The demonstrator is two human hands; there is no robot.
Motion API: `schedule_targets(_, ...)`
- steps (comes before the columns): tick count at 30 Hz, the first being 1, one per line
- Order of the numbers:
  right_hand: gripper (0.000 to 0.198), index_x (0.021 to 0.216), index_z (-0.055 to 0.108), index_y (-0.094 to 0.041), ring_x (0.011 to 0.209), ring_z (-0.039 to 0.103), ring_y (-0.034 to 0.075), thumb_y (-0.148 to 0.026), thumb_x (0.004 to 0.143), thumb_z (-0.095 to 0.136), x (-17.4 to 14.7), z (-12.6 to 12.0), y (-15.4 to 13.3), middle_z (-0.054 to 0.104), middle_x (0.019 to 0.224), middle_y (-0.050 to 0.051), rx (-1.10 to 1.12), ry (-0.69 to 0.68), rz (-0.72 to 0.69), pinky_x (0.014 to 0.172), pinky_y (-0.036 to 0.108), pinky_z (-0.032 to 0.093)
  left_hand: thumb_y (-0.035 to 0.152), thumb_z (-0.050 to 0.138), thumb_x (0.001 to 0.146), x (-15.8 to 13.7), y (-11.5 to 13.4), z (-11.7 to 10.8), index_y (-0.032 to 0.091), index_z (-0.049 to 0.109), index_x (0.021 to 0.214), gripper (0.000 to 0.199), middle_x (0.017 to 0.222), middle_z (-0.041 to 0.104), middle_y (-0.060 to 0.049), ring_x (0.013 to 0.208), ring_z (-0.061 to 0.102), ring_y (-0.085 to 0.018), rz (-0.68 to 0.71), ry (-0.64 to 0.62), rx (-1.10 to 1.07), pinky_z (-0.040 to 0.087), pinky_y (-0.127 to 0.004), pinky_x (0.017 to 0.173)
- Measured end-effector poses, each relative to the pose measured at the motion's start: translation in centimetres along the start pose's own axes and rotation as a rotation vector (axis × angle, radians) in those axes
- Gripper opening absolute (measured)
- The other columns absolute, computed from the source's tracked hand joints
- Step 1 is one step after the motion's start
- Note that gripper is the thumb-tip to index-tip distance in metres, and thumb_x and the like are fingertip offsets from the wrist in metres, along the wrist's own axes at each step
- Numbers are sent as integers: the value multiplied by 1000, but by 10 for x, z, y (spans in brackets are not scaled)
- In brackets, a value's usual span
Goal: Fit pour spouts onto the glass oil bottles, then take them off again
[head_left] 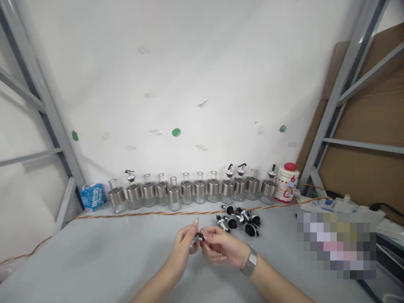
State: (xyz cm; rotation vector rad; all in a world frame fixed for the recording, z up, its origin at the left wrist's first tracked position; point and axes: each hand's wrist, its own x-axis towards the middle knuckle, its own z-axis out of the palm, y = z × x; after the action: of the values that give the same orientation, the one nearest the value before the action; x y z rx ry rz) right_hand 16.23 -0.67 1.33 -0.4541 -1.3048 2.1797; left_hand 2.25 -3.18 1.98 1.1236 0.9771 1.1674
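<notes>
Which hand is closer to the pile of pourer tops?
Right. The right hand is just in front of the pile; the left hand is farther to its left.

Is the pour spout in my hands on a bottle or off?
Off: the pour spout is between the left hand and the right hand, apart from the row of bottles by the wall.

The head camera faces table (120, 248) and wall (240, 75).
</notes>
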Motion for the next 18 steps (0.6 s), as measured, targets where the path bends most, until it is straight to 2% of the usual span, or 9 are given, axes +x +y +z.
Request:
schedule_targets(3, 37, 57, 45, -15, 28, 27, 1, -46, 66, 64, 4, -2, 5, 45, 41, -7, -140, 86, -12, 29, 17, 12, 59, 45, 71, 3, -3, 2, 15, 43, 50, 48, 37, 31, 7, 36, 21, -3, -108, 1, -78, 12, -19, 40)
schedule_targets(8, 45, 53, 41, -17, 26, 27, 2, -56, 59, 63, 6, -3, 5, 41, 33, -9, -350, 212, 2, 28, 17, 13, 67, 44, 66, 8, -6, 3, 18, 34, 44, 55, 31, 24, 9, 31, 17, -2, -333, -15, -200, 8, -18, 37)
schedule_targets(13, 42, 57, 40, -18, 27, 27, 2, -53, 62, 63, 5, -2, 1, 39, 32, -10, -337, 242, -2, 29, 16, 13, 66, 46, 65, 10, -7, 2, 19, 29, 43, 55, 30, 23, 10, 30, 10, -2, -476, -110, -264, 5, -18, 35)
schedule_targets(15, 42, 58, 42, -18, 27, 26, 2, -55, 64, 60, 5, -1, -1, 40, 34, -10, -299, 226, -31, 29, 17, 12, 60, 50, 67, 10, -5, -1, 19, 28, 43, 53, 32, 24, 10, 31, 9, -1, -506, -176, -316, 4, -18, 35)
schedule_targets(18, 48, 53, 41, -17, 26, 24, 2, -61, 69, 50, 5, 2, -2, 40, 34, -8, -211, 202, -69, 28, 18, 11, 47, 55, 69, 12, -2, -6, 18, 26, 42, 49, 33, 22, 11, 31, 8, -1, -520, -199, -377, 4, -17, 34)
